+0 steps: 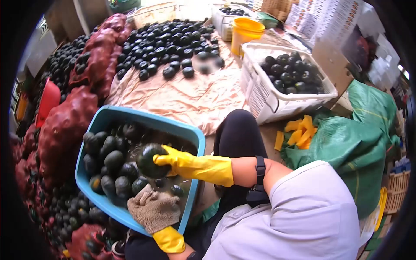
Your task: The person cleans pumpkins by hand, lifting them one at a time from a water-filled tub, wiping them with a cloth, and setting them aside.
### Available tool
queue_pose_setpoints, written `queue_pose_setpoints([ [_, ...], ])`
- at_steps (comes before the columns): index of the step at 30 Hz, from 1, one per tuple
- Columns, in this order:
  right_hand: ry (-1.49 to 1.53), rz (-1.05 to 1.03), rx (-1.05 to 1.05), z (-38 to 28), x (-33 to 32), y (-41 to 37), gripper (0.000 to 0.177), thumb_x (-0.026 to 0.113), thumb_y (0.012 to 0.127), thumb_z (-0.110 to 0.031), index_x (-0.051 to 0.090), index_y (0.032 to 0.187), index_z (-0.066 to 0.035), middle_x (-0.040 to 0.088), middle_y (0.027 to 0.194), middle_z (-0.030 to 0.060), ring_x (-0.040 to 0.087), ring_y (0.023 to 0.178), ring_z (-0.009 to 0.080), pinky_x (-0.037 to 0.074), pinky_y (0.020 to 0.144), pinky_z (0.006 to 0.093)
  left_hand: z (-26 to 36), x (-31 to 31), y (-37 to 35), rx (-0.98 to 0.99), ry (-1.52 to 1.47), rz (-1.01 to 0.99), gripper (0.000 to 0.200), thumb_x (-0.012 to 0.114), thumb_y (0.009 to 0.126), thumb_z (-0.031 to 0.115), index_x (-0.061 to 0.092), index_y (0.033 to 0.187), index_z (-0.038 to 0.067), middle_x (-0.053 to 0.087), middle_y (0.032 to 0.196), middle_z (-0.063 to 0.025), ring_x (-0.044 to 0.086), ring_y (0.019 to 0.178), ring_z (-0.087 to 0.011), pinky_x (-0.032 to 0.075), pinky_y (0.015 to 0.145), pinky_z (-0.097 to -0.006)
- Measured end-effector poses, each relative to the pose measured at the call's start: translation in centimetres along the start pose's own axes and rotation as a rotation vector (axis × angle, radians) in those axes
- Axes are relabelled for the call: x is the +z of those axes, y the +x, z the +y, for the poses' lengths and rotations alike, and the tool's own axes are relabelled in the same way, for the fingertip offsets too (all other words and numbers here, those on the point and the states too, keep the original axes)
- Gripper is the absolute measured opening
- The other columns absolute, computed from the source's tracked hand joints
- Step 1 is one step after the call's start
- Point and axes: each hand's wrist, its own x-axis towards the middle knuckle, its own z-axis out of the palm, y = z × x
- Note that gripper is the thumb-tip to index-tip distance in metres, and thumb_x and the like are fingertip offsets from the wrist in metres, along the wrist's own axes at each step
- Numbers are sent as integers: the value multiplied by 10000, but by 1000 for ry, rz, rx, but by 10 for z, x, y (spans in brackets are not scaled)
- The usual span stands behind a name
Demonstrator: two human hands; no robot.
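Note:
My right hand (173,160), in a yellow rubber glove, has its fingers wrapped on a dark green kabocha squash (149,160). It holds the squash over a blue plastic tub (197,134). Murky water (180,145) lies in the tub, with many wet kabocha squashes (113,161) piled at its left side. My left hand (158,212) is at the tub's near edge, covered by a tan towelling cloth or mitt (151,208) over a yellow glove cuff. The cloth hides its fingers, and it is close below the held squash.
Dark squashes (169,47) cover a pinkish cloth (173,95) on the floor. Red mesh sacks (69,125) line the left. A white crate (277,102) of squashes, a yellow bucket (246,37) and a green sack (342,147) stand on the right, with orange pieces (303,130) beside the sack.

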Motion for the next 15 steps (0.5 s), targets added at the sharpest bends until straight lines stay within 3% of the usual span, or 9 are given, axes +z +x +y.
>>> queue_pose_setpoints([
  [4,208,-186,-568,-69,-72,-1,602,781,958,-218,553,1505,-112,685,1384,121,687,1277,292,580,1093,488,-2,-10,3,347,497,311,617,400,1079,341,675,1180,-202,594,726,-43,550,684,-159,521,671,-272],
  [6,329,141,-582,-114,-170,9,470,757,992,-198,621,1425,-76,717,1353,147,712,1242,296,597,1076,478,6,-5,-7,250,254,220,607,400,1076,336,675,1201,-190,604,747,-53,559,710,-175,527,682,-279],
  [7,387,186,-660,-142,-202,5,447,750,1003,-207,630,1410,-66,721,1343,143,717,1221,288,599,1065,464,-15,25,-20,433,790,309,594,404,1066,331,680,1204,-177,616,774,-56,567,741,-187,536,728,-288],
  [8,437,219,-722,-164,-227,2,426,743,1013,-216,639,1395,-56,725,1332,139,721,1199,281,602,1054,450,5,0,-14,188,140,88,578,408,1057,321,689,1199,-163,624,766,-53,591,761,-182,549,731,-313],
  [9,478,249,-774,-183,-242,1,407,735,1024,-225,649,1380,-47,729,1322,136,726,1177,273,604,1042,435,-6,21,-15,364,512,318,565,408,1053,315,694,1179,-156,627,751,-54,618,781,-182,553,697,-337],
  [10,487,263,-814,-194,-244,6,391,728,1035,-235,658,1365,-37,733,1311,132,731,1155,266,607,1031,421,5,27,-15,206,281,270,568,382,1055,304,709,1146,-152,633,731,-53,631,785,-177,561,675,-325],
  [12,280,240,-843,-185,-226,25,367,712,1052,-249,660,1337,-23,731,1292,125,724,1137,248,596,1036,396,16,-8,-3,229,297,238,419,543,1022,254,675,1170,-115,705,844,-69,656,810,-179,581,710,-305],
  [14,-71,190,-866,-155,-192,34,351,697,1064,-258,647,1311,-15,719,1273,118,701,1145,228,570,1069,373,-13,30,-13,427,750,408,315,600,995,119,638,1211,-106,734,968,-97,682,841,-169,576,741,-270],
  [15,-261,34,-633,-125,-133,29,420,698,1057,-247,613,1411,-38,707,1328,122,685,1191,213,543,1074,354,-25,45,-13,514,978,482,294,628,981,52,620,1232,-102,749,1030,-112,695,856,-165,573,756,-253],
])
